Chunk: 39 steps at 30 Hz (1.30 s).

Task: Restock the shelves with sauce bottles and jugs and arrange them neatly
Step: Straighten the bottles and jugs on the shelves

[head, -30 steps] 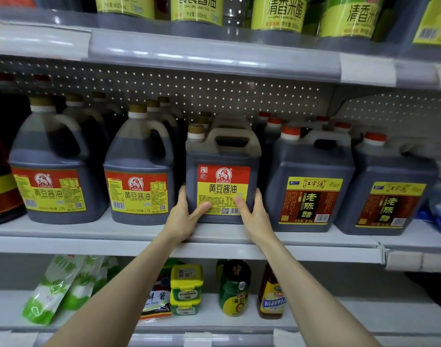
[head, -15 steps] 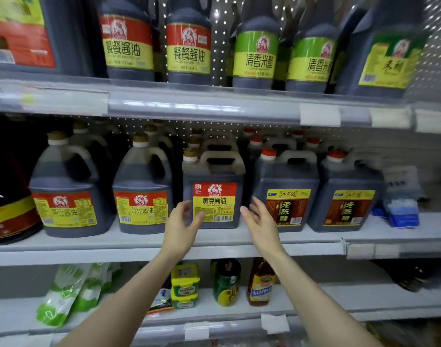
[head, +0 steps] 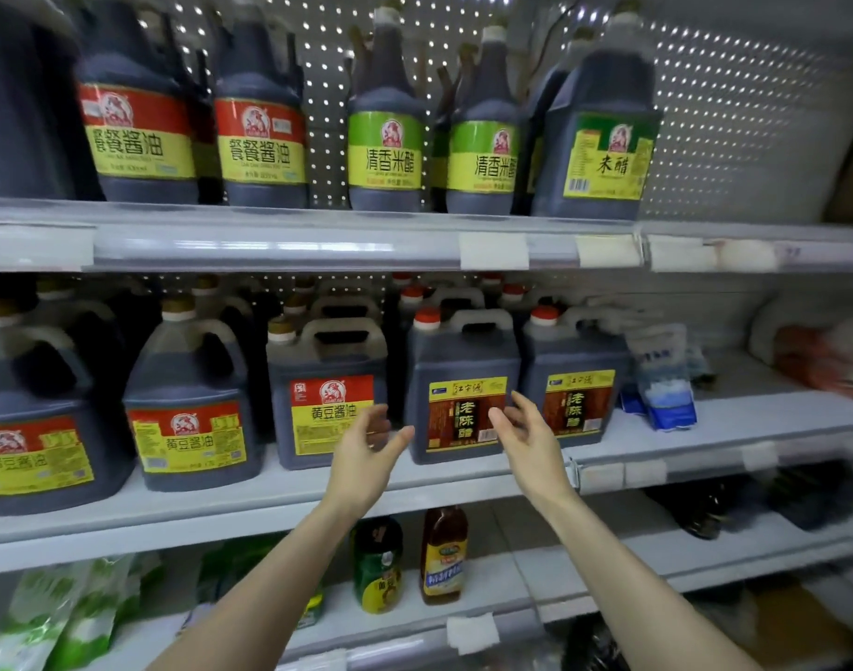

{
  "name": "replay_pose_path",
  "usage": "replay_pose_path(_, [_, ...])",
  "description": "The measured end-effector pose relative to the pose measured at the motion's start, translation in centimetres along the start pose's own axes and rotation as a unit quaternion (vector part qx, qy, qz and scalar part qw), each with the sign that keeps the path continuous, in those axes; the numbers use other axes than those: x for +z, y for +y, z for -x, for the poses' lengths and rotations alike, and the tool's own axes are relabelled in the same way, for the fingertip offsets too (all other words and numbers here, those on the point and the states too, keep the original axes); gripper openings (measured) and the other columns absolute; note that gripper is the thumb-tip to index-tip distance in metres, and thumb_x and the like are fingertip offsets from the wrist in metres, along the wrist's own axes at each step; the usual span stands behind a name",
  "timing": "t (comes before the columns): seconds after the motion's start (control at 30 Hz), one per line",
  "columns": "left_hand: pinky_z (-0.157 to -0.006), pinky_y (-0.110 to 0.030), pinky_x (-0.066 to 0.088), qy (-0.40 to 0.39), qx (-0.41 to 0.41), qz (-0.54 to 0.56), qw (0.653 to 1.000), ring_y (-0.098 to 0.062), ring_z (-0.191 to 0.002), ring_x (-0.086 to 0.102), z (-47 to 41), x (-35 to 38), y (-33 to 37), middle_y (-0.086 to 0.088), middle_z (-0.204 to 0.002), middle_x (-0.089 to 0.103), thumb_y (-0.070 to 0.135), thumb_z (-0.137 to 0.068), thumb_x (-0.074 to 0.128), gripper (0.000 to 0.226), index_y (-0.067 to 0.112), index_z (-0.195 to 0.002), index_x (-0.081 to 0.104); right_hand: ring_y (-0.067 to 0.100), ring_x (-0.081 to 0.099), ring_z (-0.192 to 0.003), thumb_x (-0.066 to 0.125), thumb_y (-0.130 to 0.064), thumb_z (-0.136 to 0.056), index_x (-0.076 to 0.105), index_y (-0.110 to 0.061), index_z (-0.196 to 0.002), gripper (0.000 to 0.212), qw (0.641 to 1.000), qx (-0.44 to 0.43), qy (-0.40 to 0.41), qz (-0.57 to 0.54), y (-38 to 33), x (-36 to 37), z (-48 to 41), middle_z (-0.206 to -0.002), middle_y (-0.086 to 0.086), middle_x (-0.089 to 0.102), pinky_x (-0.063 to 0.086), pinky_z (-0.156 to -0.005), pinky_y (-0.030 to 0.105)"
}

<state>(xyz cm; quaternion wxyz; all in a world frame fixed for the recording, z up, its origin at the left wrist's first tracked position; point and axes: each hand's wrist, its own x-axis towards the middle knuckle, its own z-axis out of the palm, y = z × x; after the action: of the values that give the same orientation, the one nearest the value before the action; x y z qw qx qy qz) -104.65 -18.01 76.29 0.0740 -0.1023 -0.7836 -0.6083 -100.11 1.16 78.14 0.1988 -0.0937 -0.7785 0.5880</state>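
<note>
Empty, fingers loosely spread, the left hand [head: 366,445] and right hand [head: 528,440] hover before the vinegar jug [head: 463,380] at the shelf [head: 753,414] front edge; full, judged heavy and rigid, best gripped by sides or handle [head: 480,316].

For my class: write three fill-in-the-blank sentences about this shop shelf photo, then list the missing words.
The left hand and the right hand both hold ____.
The brown-labelled jug seen between them has a ____ cap.
The green-labelled bottles stand on the shelf ____ that jug.
Missing words: nothing, red, above.
</note>
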Motion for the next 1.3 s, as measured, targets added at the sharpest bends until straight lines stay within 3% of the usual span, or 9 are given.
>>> replay_pose_path(0.13, [-0.097,-0.032,0.044,0.005,-0.027,0.011,1.0,-0.019,-0.114,0.054,-0.9,3.3,-0.5,-0.005,-0.123,0.057,0.027,-0.086,0.07,0.06,0.012,-0.137,0.044,0.018,0.045,-0.131,0.055,-0.032,-0.096,0.03,-0.017,-0.15,0.061,1.0,0.015,-0.016,0.011,2.1,-1.8,-1.9,-0.149,0.006,0.042,0.035,-0.096,0.023])
replay_pose_path(0.27, [-0.107,-0.043,0.041,0.028,-0.05,0.021,0.998,-0.021,-0.125,0.05,-2.4,6.8,-1.4,-0.007,-0.136,0.054,0.03,-0.083,0.072,0.071,0.013,-0.143,0.037,0.02,0.041,-0.136,0.056,-0.036,-0.095,0.026,-0.019,-0.151,0.066,0.998,0.025,-0.063,0.014,4.7,-3.2,-5.2,-0.152,0.006,0.038,0.035,-0.102,0.027])
replay_pose_path(0.37, [-0.109,-0.041,0.039,0.055,-0.059,0.035,0.996,-0.019,-0.129,0.046,-3.0,8.5,-2.0,-0.004,-0.139,0.051,0.027,-0.084,0.072,0.077,0.013,-0.147,0.032,0.021,0.038,-0.138,0.057,-0.037,-0.094,0.022,-0.019,-0.152,0.07,0.995,0.026,-0.101,0.007,6.5,-3.3,-7.0,-0.154,0.005,0.034,0.035,-0.109,0.034])
replay_pose_path(0.53, [-0.105,-0.036,0.043,0.05,-0.053,0.036,0.997,-0.012,-0.119,0.052,-4.0,9.9,-2.9,0.004,-0.131,0.055,0.029,-0.083,0.071,0.075,0.02,-0.146,0.033,0.02,0.033,-0.142,0.056,-0.051,-0.09,0.016,-0.025,-0.154,0.08,0.991,0.021,-0.131,0.011,8.5,-2.6,-8.9,-0.154,-0.002,0.034,0.031,-0.115,0.043])
replay_pose_path(0.73, [-0.102,-0.031,0.047,0.019,-0.027,0.031,0.999,-0.005,-0.115,0.058,-5.2,9.8,-3.8,0.01,-0.125,0.062,0.042,-0.076,0.067,0.072,0.025,-0.14,0.039,0.017,0.042,-0.135,0.05,-0.044,-0.096,0.022,-0.024,-0.152,0.066,0.992,0.008,-0.122,-0.002,9.1,-1.2,-10.5,-0.146,-0.003,0.046,0.033,-0.107,0.029])
replay_pose_path(0.97, [-0.095,-0.018,0.046,0.006,-0.008,0.043,0.999,0.004,-0.109,0.058,-6.2,10.0,-5.3,0.013,-0.123,0.061,0.028,-0.09,0.063,0.06,0.025,-0.142,0.034,0.016,0.04,-0.135,0.049,-0.042,-0.097,0.019,-0.023,-0.152,0.066,0.994,-0.006,-0.103,-0.022,10.2,-0.2,-11.2,-0.147,-0.004,0.044,0.031,-0.102,0.025])
replay_pose_path(1.3, [-0.102,-0.031,0.044,0.02,-0.012,0.036,0.999,-0.01,-0.113,0.056,-7.6,10.1,-6.6,0.009,-0.122,0.059,0.034,-0.089,0.062,0.058,0.024,-0.14,0.035,0.018,0.043,-0.133,0.049,-0.047,-0.095,0.02,-0.021,-0.152,0.069,0.996,-0.017,-0.086,-0.019,11.6,1.3,-12.5,-0.145,-0.001,0.046,0.036,-0.108,0.032])
